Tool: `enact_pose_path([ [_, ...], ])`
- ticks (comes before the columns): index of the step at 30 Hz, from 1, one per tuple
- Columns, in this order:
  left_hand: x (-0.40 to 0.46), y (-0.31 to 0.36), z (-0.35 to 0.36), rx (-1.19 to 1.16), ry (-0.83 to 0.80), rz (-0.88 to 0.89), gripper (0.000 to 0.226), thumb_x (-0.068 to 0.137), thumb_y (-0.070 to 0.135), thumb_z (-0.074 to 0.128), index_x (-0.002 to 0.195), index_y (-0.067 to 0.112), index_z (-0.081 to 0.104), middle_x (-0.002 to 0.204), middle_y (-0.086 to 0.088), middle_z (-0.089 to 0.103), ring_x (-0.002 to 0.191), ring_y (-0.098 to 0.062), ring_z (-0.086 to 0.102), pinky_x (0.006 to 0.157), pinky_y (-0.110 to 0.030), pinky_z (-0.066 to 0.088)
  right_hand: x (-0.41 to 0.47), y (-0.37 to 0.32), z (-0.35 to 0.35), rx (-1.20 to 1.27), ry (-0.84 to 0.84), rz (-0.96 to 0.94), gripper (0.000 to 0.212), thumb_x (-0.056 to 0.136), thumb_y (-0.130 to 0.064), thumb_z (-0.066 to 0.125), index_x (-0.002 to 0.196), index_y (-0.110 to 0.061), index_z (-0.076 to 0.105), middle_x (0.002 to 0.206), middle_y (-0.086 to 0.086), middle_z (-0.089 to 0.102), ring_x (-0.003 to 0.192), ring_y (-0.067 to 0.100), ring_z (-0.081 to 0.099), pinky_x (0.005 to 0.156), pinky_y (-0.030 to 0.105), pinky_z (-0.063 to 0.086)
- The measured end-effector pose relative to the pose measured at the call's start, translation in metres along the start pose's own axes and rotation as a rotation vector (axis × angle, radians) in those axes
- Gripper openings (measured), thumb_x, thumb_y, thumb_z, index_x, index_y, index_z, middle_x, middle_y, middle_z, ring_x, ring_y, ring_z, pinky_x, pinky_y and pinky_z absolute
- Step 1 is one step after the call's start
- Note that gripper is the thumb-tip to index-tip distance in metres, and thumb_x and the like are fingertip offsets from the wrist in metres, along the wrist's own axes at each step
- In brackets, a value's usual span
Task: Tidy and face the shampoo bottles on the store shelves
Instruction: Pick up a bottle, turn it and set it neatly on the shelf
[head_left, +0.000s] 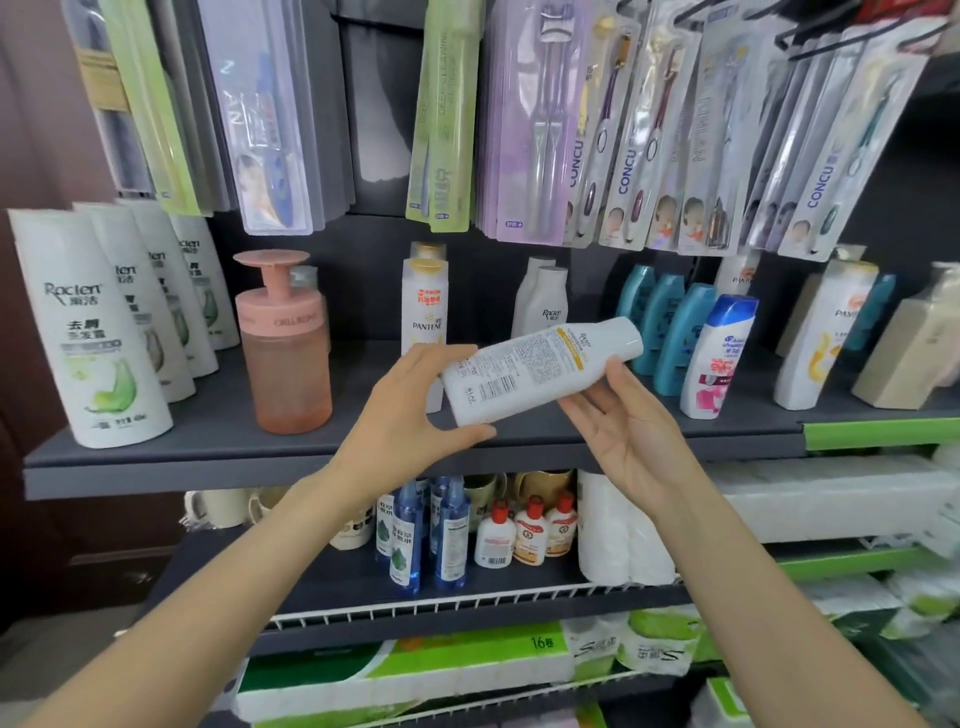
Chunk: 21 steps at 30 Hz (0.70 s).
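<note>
The grey shelf (208, 452) held the shampoo, and the job looked about half done. At its left end a row of white Raclen bottles (88, 332) stood straight, one behind the other, labels to the front. Further right, the teal bottles (670, 332) stood in neat lines too, with a blue-capped Head & Shoulders bottle (719, 358) in front of them. At the far right some Pantene bottles (826, 332) leaned over and looked like they needed fixing. A big pink pump bottle (283, 343) stood alone, and it did not look like it belonged with the rows. One white Raclen bottle (540, 369) was off the shelf, held sideways in the air in front of the middle of the shelf, with its back label and barcode facing the person. The left hand (415, 410) gripped its bottom end with thumb and fingers curled round it. The right hand (618, 426) was under the cap end with its fingers mostly straight, holding it up from below. This bottle had to be turned and stood up, maybe by the two white Raclen bottles (543, 306) at the back. There was bare shelf in the middle, between the Pantene bottle (423, 301) and the teal ones, so there was room. The hanging toothbrush packs (545, 130) came down low over the bottles, so lifting high could bump them.
</note>
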<state>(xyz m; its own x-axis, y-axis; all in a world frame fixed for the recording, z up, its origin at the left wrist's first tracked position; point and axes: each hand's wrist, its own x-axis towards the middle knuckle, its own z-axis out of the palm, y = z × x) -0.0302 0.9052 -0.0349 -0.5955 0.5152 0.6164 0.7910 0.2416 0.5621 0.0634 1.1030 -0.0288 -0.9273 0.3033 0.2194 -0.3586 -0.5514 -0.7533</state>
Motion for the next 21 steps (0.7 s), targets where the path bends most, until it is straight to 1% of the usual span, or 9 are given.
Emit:
enact_pose_path([
  [2,0.003,0.003,0.002,-0.137,-0.074,-0.108,0.062,0.07,0.034,0.078,0.126,0.033,0.05,0.119,0.022,0.054,0.108,0.004,0.051,0.091,-0.012,0.04,0.001,-0.002,-0.002,0.002,-0.012,0.002,0.051,0.087,-0.029,0.051,0.135,-0.011,0.046,0.126,0.009,0.062,0.115,0.019,0.061,0.088,0.03,0.054],
  [4,0.006,0.005,0.005,-0.243,-0.156,-0.164,0.055,0.073,0.033,0.076,0.123,0.035,0.053,0.117,0.021,0.058,0.107,0.004,0.054,0.093,-0.019,0.042,0.003,-0.005,-0.007,0.014,-0.016,-0.002,0.061,0.084,-0.034,0.054,0.14,-0.013,0.041,0.127,0.007,0.062,0.115,0.02,0.061,0.084,0.032,0.055],
  [6,0.01,0.008,0.01,-0.309,-0.214,-0.179,0.044,0.079,0.031,0.07,0.12,0.035,0.055,0.115,0.019,0.061,0.105,0.006,0.056,0.091,-0.019,0.044,0.005,-0.007,-0.015,0.02,-0.035,-0.003,0.073,0.076,-0.039,0.068,0.139,-0.015,0.041,0.13,0.008,0.06,0.118,0.022,0.059,0.085,0.036,0.055],
  [8,0.014,0.012,0.016,-0.44,-0.252,-0.225,0.027,0.087,0.029,0.06,0.113,0.031,0.059,0.112,0.011,0.065,0.102,-0.001,0.061,0.09,-0.02,0.049,0.008,-0.01,-0.02,0.017,-0.065,0.004,0.084,0.06,-0.041,0.084,0.131,-0.014,0.047,0.127,0.01,0.061,0.118,0.025,0.059,0.086,0.041,0.055],
  [10,0.019,0.015,0.024,-0.671,-0.268,-0.369,0.02,0.093,0.029,0.048,0.107,0.024,0.062,0.109,-0.002,0.069,0.098,-0.017,0.067,0.09,-0.028,0.053,0.011,-0.015,-0.022,-0.012,-0.085,-0.004,0.081,0.05,-0.035,0.09,0.118,-0.01,0.053,0.117,0.011,0.067,0.111,0.025,0.063,0.082,0.039,0.056],
  [13,0.03,0.013,0.034,-0.854,-0.246,-0.557,0.024,0.095,0.03,0.043,0.106,0.018,0.062,0.103,-0.01,0.071,0.092,-0.027,0.069,0.087,-0.033,0.055,0.016,-0.026,-0.02,-0.133,-0.065,-0.02,0.062,0.056,-0.022,0.08,0.111,-0.008,0.056,0.104,0.009,0.072,0.101,0.022,0.068,0.075,0.032,0.058],
  [15,0.036,0.01,0.039,-0.782,-0.27,-0.534,0.024,0.096,0.031,0.044,0.105,0.019,0.062,0.105,-0.009,0.071,0.095,-0.025,0.069,0.086,-0.031,0.055,0.023,-0.034,-0.021,-0.236,-0.014,-0.041,0.049,0.064,-0.015,0.073,0.11,-0.008,0.057,0.102,0.007,0.073,0.098,0.022,0.069,0.074,0.032,0.059],
  [18,0.048,0.006,0.045,-0.538,-0.321,-0.386,0.02,0.096,0.027,0.048,0.108,0.02,0.063,0.107,0.0,0.07,0.101,-0.013,0.066,0.088,-0.024,0.053,0.038,-0.045,-0.024,-0.398,0.058,-0.085,0.029,0.08,-0.003,0.066,0.108,-0.009,0.06,0.102,0.005,0.072,0.098,0.021,0.069,0.076,0.033,0.059],
  [21,0.068,0.007,0.058,-0.262,-0.27,-0.224,0.023,0.09,0.019,0.059,0.113,0.025,0.062,0.105,0.003,0.07,0.101,-0.009,0.064,0.092,-0.033,0.051,0.052,-0.052,-0.027,-0.646,0.08,-0.15,0.029,0.079,-0.005,0.071,0.106,-0.011,0.062,0.099,0.002,0.073,0.091,0.014,0.07,0.071,0.028,0.059],
])
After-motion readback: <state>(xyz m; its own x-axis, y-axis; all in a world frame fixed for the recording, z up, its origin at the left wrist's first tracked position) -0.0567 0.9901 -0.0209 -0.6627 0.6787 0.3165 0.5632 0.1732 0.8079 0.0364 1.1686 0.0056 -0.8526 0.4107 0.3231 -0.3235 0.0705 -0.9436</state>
